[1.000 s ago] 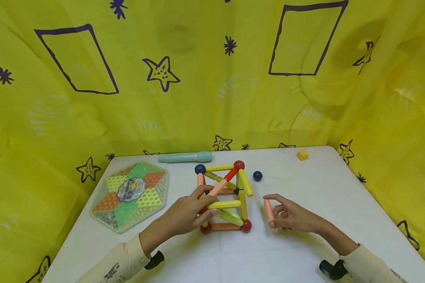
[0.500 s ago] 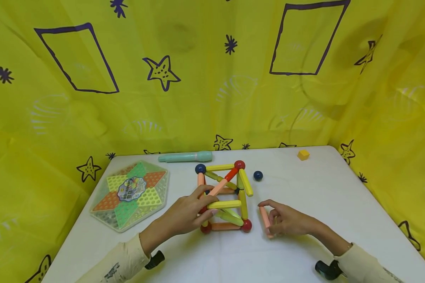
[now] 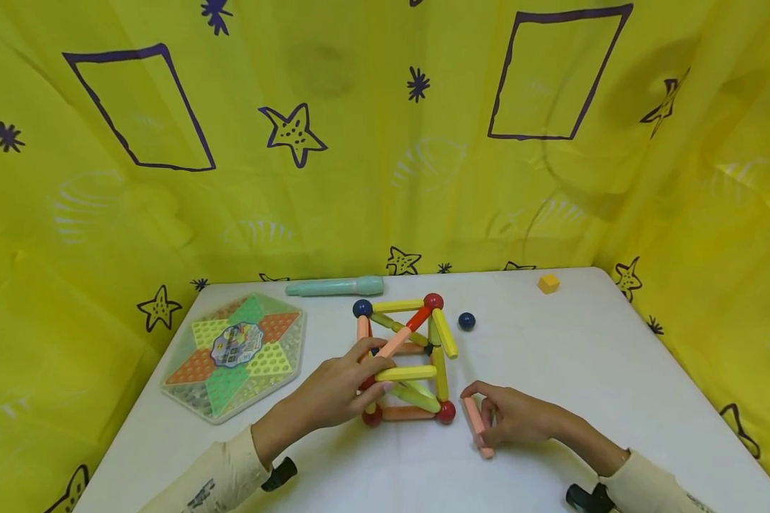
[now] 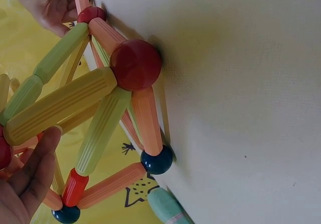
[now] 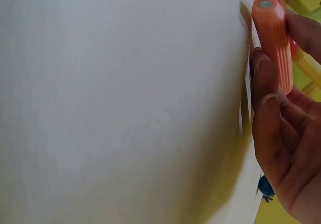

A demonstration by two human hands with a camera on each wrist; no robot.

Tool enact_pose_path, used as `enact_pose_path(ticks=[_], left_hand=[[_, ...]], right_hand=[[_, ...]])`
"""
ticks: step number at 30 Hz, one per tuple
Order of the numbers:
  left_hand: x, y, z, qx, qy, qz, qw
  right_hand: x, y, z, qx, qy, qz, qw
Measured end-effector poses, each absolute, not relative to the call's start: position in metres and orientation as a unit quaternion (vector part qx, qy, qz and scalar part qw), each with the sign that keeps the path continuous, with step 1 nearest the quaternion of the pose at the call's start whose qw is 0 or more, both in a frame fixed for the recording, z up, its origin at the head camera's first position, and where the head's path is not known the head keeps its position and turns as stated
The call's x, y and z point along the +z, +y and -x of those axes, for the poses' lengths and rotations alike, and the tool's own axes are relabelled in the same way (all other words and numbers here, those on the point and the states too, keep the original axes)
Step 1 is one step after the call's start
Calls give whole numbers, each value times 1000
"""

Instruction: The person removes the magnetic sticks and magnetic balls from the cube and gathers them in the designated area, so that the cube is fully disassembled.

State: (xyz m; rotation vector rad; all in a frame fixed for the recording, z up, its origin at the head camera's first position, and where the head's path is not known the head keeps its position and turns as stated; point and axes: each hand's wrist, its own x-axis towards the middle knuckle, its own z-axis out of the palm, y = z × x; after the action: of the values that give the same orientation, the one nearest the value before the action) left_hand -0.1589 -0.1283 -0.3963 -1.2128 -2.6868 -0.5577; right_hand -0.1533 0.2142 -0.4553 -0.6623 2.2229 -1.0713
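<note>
My right hand (image 3: 520,417) pinches a salmon-pink magnetic rod (image 5: 273,40) between thumb and fingers, low over the table. The rod's end with a small metal disc shows in the right wrist view. To its left stands a frame of magnetic rods and balls (image 3: 407,373), in yellow, green, pink and red. My left hand (image 3: 336,388) grips its raised near-left corner, hiding most of the red ball there. Red balls (image 4: 135,65) and blue balls (image 4: 157,159) join the rods. One yellow rod (image 3: 445,333) sticks out from the top red ball with its lower end free.
A loose dark blue ball (image 3: 466,321) lies right of the frame. Farther back are a yellow cube (image 3: 548,283) and a mint-green microphone-like wand (image 3: 335,286). A hexagonal checkers board (image 3: 186,388) lies left. Yellow curtains surround the white table (image 3: 590,356).
My right hand has moved left and toward me with the pink rod, closer to the frame's near-right red ball. My left hand and the frame have stayed in place.
</note>
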Motion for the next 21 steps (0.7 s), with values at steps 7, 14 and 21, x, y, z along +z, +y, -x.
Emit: enact_pose_path(ticks=[7, 14, 21], left_hand=[[-398, -129, 157, -186, -893, 403, 71], [-399, -129, 159, -187, -888, 411, 83], [-396, -128, 159, -175, -894, 404, 80]], right_hand=[[-458, 211, 145, -387, 838, 285, 259], [-457, 211, 146, -391, 831, 302, 257], [-456, 212, 147, -390, 831, 301, 258]])
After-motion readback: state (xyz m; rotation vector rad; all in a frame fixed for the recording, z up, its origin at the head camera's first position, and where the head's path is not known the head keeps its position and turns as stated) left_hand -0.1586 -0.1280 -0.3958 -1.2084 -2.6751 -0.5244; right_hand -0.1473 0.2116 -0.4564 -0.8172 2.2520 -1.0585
